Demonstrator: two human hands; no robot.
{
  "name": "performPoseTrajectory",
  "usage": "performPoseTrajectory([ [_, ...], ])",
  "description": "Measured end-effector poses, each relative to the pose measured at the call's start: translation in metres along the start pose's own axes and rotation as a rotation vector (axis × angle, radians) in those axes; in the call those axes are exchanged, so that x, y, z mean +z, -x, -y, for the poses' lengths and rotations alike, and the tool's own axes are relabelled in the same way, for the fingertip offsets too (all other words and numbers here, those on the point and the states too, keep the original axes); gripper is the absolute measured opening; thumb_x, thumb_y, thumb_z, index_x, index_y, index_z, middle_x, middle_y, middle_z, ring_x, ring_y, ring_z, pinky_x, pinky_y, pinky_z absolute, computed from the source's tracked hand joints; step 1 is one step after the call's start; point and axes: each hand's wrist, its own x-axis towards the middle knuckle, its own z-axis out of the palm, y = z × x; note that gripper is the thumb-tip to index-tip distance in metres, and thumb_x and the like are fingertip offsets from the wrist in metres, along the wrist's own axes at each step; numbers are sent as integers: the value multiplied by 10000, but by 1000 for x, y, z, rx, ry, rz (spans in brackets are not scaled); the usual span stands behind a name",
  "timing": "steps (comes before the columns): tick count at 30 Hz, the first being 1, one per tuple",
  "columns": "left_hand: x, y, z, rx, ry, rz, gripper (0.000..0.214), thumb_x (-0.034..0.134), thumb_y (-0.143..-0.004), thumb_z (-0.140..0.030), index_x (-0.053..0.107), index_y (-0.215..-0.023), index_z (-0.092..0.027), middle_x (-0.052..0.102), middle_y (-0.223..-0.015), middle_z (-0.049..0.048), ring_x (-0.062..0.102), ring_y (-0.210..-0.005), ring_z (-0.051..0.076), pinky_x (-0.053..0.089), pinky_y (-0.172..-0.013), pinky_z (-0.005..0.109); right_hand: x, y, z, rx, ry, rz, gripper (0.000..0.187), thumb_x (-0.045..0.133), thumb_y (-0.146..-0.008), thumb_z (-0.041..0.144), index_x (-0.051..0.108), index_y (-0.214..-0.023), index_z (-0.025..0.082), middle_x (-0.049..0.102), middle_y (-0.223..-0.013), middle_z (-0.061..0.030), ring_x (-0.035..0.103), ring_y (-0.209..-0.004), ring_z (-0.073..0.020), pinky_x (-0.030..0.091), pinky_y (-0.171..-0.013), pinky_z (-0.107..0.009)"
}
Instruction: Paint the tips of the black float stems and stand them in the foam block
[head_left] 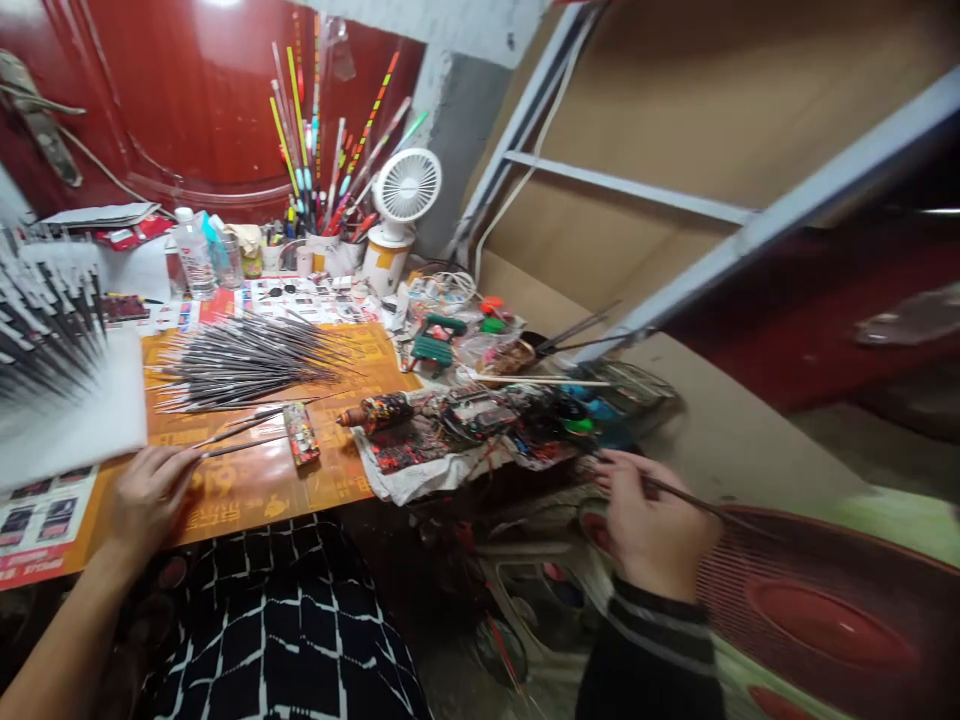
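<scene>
My left hand rests at the table's front edge, its fingers closed on the near end of a thin dark fishing float. That float's other end lies against a paint-spotted block. A second float lies just beyond it. Off the table's right side, my right hand is closed around a thin dark stick, which points back to the right. The stick's front end, by the paint-stained clutter, is too blurred to make out. Behind the block spreads a pile of similar floats.
White foam holding upright floats stands at left. A paint-crusted tool lies on a stained cloth. Farther back are a white fan, a bottle and cups with colourful floats. A red basket sits at lower right.
</scene>
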Motion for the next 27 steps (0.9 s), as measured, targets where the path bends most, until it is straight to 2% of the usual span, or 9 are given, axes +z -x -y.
performPoseTrajectory([
  [3, 3, -3, -7, 11, -24, -11, 227, 509, -1015, -299, 717, -1009, -208, 741, -916, 52, 648, -835, 192, 501, -796, 312, 5, 24, 21, 104, -104, -63, 264, 591, -897, 466, 747, -952, 261, 714, -824, -139, 663, -683, -291, 534, -694, -519],
  [6, 4, -1, -8, 10, -38, -10, 231, 510, -1020, -290, 722, -1005, -202, 742, -923, 52, 641, -831, 182, 497, -783, 299, 16, 59, 48, 26, -229, -193, 296, 566, -916, 466, 761, -967, 249, 688, -780, -122, 631, -628, -263, 523, -644, -489],
  [8, 4, 2, -6, -7, -40, -8, 228, 510, -1021, -287, 721, -1010, -202, 741, -934, 52, 638, -837, 183, 494, -786, 298, 25, 84, 63, -64, -257, -202, 354, 544, -940, 468, 752, -982, 184, 670, -736, -97, 621, -598, -230, 528, -605, -436],
  [11, 2, 6, -3, -36, -33, 11, 223, 517, -1017, -294, 721, -1018, -204, 739, -945, 56, 635, -851, 189, 495, -802, 306, 39, 117, 83, -219, -256, -100, 340, 494, -990, 388, 725, -992, 139, 682, -757, -83, 643, -632, -204, 545, -619, -381],
  [14, -1, 8, 1, -48, -26, 35, 226, 521, -1015, -303, 723, -1020, -201, 736, -937, 60, 626, -846, 192, 498, -807, 310, 51, 141, 99, -409, -331, 22, 218, 510, -987, 248, 705, -1051, 173, 709, -817, -75, 682, -720, -204, 572, -680, -369],
  [17, -4, 8, 3, -43, -40, 40, 237, 511, -1020, -301, 725, -1024, -199, 734, -930, 58, 620, -839, 193, 495, -810, 312, 64, 160, 113, -540, -416, 159, 252, 512, -974, 152, 669, -1160, 217, 726, -863, -60, 700, -763, -199, 592, -698, -368],
  [22, -4, 8, 1, 0, -90, 21, 231, 524, -1009, -306, 732, -1033, -209, 733, -934, 57, 602, -829, 201, 480, -796, 322, 86, 185, 132, -657, -555, 342, 355, 536, -950, 103, 628, -1258, 256, 746, -935, -56, 723, -826, -205, 624, -712, -377],
  [27, -2, 6, -3, 21, -103, 10, 226, 509, -1009, -252, 731, -1024, -210, 727, -930, 57, 595, -825, 202, 463, -784, 323, 102, 204, 148, -693, -632, 415, 451, 557, -916, 44, 608, -1309, 258, 740, -956, -52, 718, -830, -192, 630, -720, -362],
])
